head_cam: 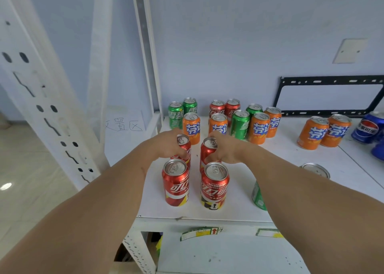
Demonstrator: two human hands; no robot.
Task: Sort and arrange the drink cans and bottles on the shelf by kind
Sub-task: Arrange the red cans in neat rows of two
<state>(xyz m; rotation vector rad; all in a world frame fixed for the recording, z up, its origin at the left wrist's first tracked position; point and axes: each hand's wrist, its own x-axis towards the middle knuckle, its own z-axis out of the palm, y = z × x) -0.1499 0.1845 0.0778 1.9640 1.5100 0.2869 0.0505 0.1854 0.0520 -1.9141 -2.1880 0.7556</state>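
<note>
On the white shelf my left hand grips a red cola can, and my right hand grips a second red cola can beside it. Both cans stand upright. In front of them stand two more red cola cans. Behind my hands is a mixed group: orange cans, green cans and red cans near the wall.
Two orange cans and blue cola cans stand at the right. A green can is partly hidden by my right forearm. A white perforated upright rises at the left, and a black metal bracket leans on the wall.
</note>
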